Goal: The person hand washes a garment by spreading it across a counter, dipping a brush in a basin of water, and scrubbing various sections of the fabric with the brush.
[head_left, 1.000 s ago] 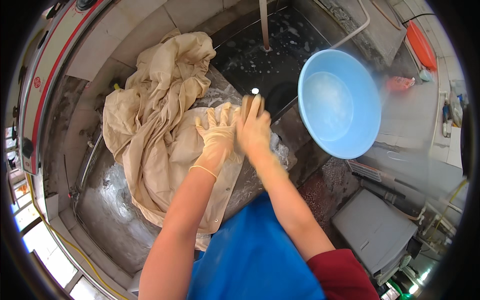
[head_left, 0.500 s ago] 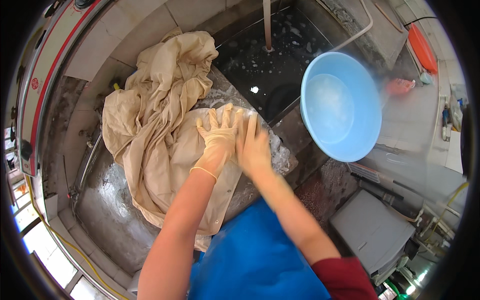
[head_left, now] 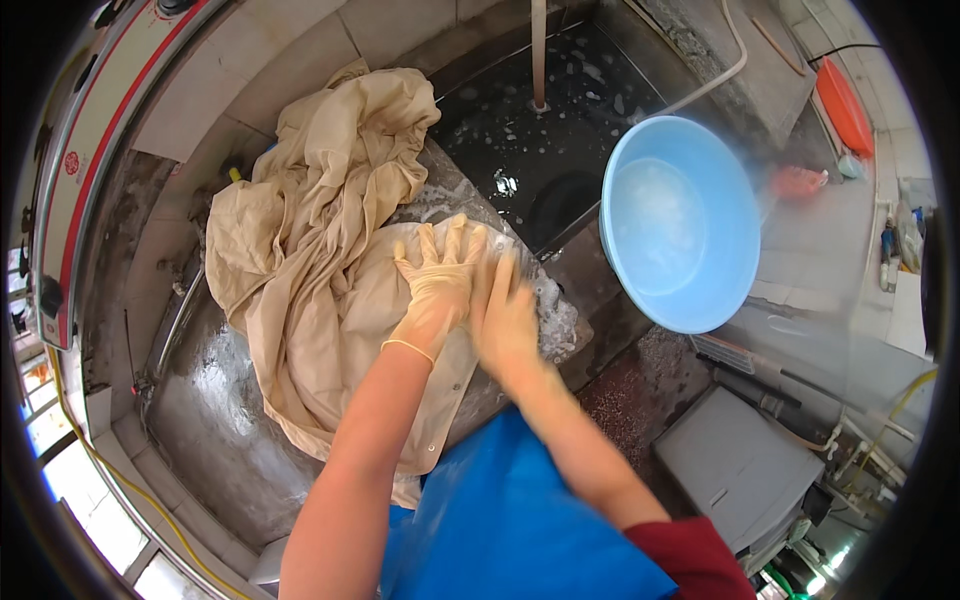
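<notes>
A large beige cloth [head_left: 300, 270] lies bunched over a wet stone slab, its flatter near part edged with small eyelets. My left hand [head_left: 440, 280], in a pale, thin glove, presses flat on this cloth with its fingers spread. Close beside it, my right hand [head_left: 505, 325] is at the cloth's right edge, its fingers together and blurred by motion. Something under or between those fingers is too smeared to make out. White suds [head_left: 555, 320] sit on the slab just right of my right hand.
A dark water basin [head_left: 560, 120] with a standing pipe [head_left: 539, 50] lies beyond the slab. To the right is a light-blue tub [head_left: 680, 225] with pale, cloudy contents. A grey box [head_left: 740, 465] stands at the lower right. My blue apron [head_left: 520, 520] meets the slab's near edge.
My right hand has shifted slightly, still blurred, along the cloth's edge. My left hand stays pressed in place. The view has tilted a little.
</notes>
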A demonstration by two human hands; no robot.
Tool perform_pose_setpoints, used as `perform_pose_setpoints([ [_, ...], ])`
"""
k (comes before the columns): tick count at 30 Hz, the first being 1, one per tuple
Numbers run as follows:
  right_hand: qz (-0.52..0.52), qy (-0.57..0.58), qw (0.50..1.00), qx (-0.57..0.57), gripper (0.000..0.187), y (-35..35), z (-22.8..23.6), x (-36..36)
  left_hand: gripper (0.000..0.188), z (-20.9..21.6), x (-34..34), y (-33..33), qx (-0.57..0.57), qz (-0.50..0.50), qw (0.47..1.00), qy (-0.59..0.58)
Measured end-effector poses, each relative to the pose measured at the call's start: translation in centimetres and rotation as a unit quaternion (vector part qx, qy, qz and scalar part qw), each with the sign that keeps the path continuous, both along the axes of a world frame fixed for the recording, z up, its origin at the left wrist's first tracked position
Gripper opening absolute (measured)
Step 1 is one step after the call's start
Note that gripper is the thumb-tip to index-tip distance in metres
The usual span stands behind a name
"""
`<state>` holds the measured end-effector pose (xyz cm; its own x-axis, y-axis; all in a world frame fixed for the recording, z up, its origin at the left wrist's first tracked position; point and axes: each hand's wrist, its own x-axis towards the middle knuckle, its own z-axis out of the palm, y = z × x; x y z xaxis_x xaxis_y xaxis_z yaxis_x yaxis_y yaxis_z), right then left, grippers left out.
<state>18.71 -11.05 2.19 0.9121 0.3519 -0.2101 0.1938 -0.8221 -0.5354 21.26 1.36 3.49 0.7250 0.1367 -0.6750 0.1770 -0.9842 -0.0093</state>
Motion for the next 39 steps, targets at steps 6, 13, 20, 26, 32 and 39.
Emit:
perform_pose_setpoints([
  [6, -0.020, -0.028, 0.999, -0.033, 0.067, 0.3, -3.4, 10.1, 0.153, 2.2, 1.1, -0.8, -0.045, 0.000, 0.999, 0.011],
  [13, 0.000, -0.014, 0.975, 0.223, 0.074, -4.6, -4.4, 11.4, 0.154, 3.0, 0.7, 0.0, -0.061, 0.018, 0.997, 0.040],
  [20, -0.009, 0.126, 0.967, 0.222, 0.073, -11.1, 0.8, 2.3, 0.108, 1.2, 0.9, 1.4, -0.080, 0.030, 0.989, -0.117],
  [26, 0.007, 0.118, 0.923, 0.367, 0.074, -12.4, -2.1, 2.6, 0.027, -0.7, 5.6, 5.1, -0.227, 0.250, 0.940, -0.055],
  [32, -0.001, 0.182, 0.899, 0.398, 0.069, -13.1, -0.4, 3.0, 0.031, -1.1, 11.2, 7.4, -0.220, 0.253, 0.909, -0.248],
  [39, 0.026, 0.197, 0.876, 0.440, 0.076, -12.2, 0.1, 3.1, 0.032, 1.0, 12.5, 19.9, -0.370, 0.379, 0.695, -0.486],
])
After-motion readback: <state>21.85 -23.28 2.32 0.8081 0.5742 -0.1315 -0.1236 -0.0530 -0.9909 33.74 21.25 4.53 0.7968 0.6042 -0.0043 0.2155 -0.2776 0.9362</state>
